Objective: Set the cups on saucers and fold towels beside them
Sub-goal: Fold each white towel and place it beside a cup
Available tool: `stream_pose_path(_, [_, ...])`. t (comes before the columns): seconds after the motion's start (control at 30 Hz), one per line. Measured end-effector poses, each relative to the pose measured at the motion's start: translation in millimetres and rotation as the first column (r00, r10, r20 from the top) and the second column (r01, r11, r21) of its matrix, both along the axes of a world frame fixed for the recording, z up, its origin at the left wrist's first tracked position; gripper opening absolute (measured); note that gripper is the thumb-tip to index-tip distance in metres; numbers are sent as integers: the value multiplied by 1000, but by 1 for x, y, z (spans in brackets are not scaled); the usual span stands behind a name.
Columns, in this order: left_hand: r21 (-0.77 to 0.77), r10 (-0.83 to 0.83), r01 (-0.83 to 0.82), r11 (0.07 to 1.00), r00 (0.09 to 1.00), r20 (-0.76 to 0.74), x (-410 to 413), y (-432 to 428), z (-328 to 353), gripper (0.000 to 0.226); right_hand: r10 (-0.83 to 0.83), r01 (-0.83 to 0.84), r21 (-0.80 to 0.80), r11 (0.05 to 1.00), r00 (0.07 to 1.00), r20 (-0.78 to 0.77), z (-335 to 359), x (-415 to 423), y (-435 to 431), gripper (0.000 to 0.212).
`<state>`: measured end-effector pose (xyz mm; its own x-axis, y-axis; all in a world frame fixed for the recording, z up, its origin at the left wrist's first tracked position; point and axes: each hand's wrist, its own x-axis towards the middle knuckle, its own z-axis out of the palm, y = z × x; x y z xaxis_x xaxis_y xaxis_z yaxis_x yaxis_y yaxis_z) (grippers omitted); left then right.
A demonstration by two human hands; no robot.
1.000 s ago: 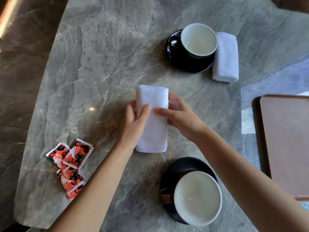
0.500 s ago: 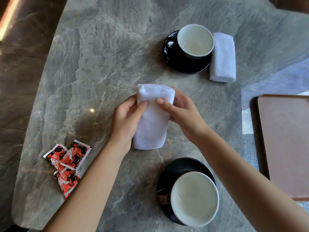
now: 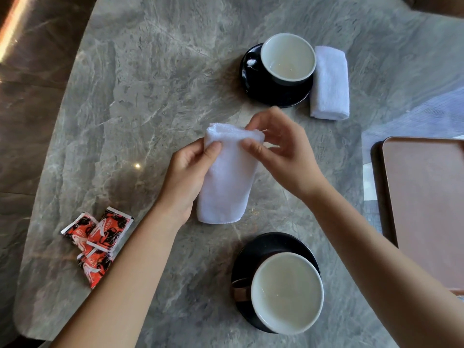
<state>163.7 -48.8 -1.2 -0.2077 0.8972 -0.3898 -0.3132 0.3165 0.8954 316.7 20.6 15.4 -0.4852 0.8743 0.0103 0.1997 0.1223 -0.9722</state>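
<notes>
- Beyond the round, glossy black saucer (image 3: 266, 243), my left hand (image 3: 187, 177) and right hand (image 3: 286, 154) pinch the fluffy white towel (image 3: 226, 187) at its folded top.
- Left of that saucer: crinkly red sachets (image 3: 100, 237).

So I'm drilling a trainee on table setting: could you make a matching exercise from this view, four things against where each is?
Things:
1. white terry towel in the middle
2. folded white towel, far side
3. red and black sachets
4. brown rectangular tray
Places:
A. at the right edge of view
B. pinched by the left hand and right hand
C. just right of the far black round saucer
D. on the grey marble table, leftmost
Pairs: 1-B, 2-C, 3-D, 4-A
</notes>
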Motion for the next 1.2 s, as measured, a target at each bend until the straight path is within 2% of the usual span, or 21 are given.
stream_pose_path(0.07, [-2, 11, -11, 1000, 1000, 28, 3, 2, 2, 17, -103, 103, -13, 995, 994, -39, -1, 0, -1, 26])
stream_pose_path(0.13, [-17, 56, -54, 998, 996, 67, 5, 5, 4, 16, -142, 135, -89, 987, 986, -84, -2, 3, -3, 36])
stream_pose_path(0.3, [-61, 152, -142, 988, 966, 210, 18, 18, 14, 15, 45, -55, -349, 936, 998, -37, -8, 26, -13, 53])
stream_pose_path(0.4, [-69, 135, -121, 990, 954, 268, 35, 24, 20, 14, 12, -5, -359, 933, 1000, 16, -14, 45, -25, 54])
stream_pose_path(0.53, [-78, 39, -18, 997, 960, 278, 60, 31, 22, 12, -144, 146, -391, 909, 989, 34, -16, 78, -42, 40])
stream_pose_path(0.6, [-114, -43, 68, 991, 976, 214, 71, 35, 18, 18, -173, 166, -421, 892, 985, 23, -18, 100, -51, 36])
stream_pose_path(0.7, [-160, -284, 289, 944, 957, 54, 88, 41, 12, 28, -199, 202, -424, 883, 979, 50, -18, 134, -66, 34])
stream_pose_path(0.8, [-206, -560, 533, 821, 823, -101, 107, 44, 7, 28, -220, 238, -443, 864, 971, 92, -23, 168, -86, 38])
stream_pose_path(0.9, [-263, -728, 678, 686, 637, -255, 130, 43, 4, 22, -212, 251, -504, 827, 968, 134, -28, 195, -106, 41])
stream_pose_path(1.1, [-322, -792, 765, 558, 374, -483, 171, 34, -14, 23, -190, 277, -478, 833, 956, 223, -39, 231, -136, 38])
stream_pose_path(1.2, [-360, -807, 778, 514, 298, -509, 182, 28, -19, 21, -145, 251, -480, 841, 958, 247, -42, 241, -147, 42])
